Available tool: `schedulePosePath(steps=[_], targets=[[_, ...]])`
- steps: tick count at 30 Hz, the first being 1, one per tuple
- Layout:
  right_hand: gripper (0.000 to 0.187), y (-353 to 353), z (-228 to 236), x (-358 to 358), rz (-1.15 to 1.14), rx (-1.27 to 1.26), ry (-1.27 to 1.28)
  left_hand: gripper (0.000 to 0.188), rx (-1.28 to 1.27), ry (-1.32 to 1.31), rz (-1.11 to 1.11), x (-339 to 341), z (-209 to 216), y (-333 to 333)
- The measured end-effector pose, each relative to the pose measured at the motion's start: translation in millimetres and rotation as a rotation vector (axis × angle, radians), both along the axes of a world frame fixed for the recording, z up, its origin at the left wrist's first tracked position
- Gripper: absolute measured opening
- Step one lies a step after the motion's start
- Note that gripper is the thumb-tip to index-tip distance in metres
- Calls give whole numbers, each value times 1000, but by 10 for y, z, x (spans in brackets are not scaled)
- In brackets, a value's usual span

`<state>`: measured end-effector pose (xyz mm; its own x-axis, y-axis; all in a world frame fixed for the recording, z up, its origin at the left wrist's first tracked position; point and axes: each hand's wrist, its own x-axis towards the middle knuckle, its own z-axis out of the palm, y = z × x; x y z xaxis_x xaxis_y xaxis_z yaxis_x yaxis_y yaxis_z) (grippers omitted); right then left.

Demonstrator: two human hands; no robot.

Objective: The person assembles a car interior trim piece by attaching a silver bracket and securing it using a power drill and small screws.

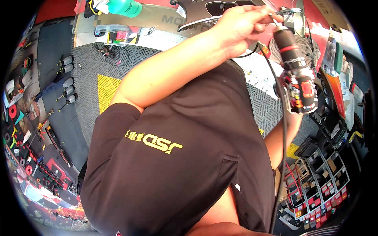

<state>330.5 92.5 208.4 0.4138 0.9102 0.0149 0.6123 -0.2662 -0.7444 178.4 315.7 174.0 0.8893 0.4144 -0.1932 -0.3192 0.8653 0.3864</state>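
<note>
My right hand (291, 115), mostly hidden behind the tool, grips a black cordless drill (293, 69) with red bands and a patterned body. The drill points up and away, its slim bit reaching toward my left fingers. My left hand (246, 29) stretches across to the upper right. Its thumb and fingertips are pinched together beside the bit's tip, and what lies in the pinch is too small to make out. Beyond the left hand is a dark, curved plastic panel (193, 10) with a rounded opening. A thin trim edge (291, 11) shows just past my fingertips.
A black cable (282, 157) hangs down past the drill. The bench (151, 17) holds a green bottle (125, 8) at the far left. Grey cloth (312, 49) lies behind the drill. Tools crowd the left wall; a shelf rack (321, 177) stands at lower right.
</note>
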Motion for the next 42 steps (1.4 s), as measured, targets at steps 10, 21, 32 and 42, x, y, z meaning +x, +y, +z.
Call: schedulePosePath(steps=[10, 21, 32, 42], targets=[[42, -188, -761, -307, -205, 15, 370, 27, 63, 434, 86, 103, -691, -341], [51, -86, -1531, -1048, -193, -33, 361, 19, 11, 523, 133, -646, -1289, -370], [41, 14, -1142, -162, -132, 85, 754, 15, 42, 349, 12, -216, -911, -135], [44, 82, -1698, -454, 10, 81, 150, 19, 9, 436, 61, -419, -1323, -177]])
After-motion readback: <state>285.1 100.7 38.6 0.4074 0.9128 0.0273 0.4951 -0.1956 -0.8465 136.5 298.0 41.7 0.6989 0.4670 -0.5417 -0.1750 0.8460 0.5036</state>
